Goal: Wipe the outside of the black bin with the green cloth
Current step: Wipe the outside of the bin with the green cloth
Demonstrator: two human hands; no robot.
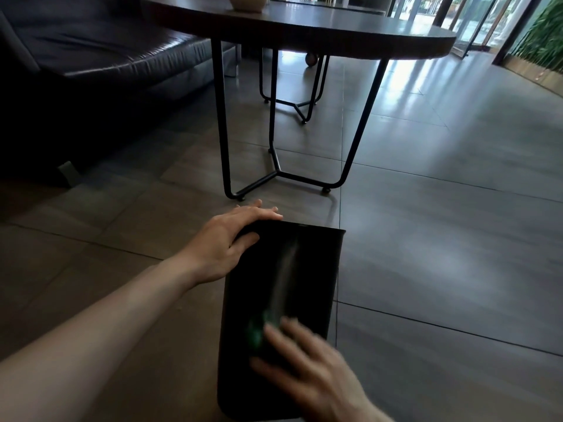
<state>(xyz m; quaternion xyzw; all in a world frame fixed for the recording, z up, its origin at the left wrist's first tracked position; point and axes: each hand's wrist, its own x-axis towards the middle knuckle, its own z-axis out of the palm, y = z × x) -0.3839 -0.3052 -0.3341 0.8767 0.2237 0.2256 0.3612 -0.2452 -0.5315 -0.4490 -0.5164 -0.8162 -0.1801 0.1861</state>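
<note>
The black bin (292,269) lies on its side on the tiled floor, its long wall facing up and its far end toward the table. My left hand (231,239) grips the bin's far left corner, thumb on the top wall and fingers over the end. My right hand (307,367) is blurred with motion and presses the green cloth (257,330) flat against the bin's near upper wall. Only a dim green patch of the cloth shows beyond my fingers.
A round dark table (304,28) on thin black metal legs (274,166) stands just beyond the bin. A dark leather sofa (76,56) fills the left. Glossy floor tiles (441,208) stretch to the right toward glass doors and a green plant wall (545,35).
</note>
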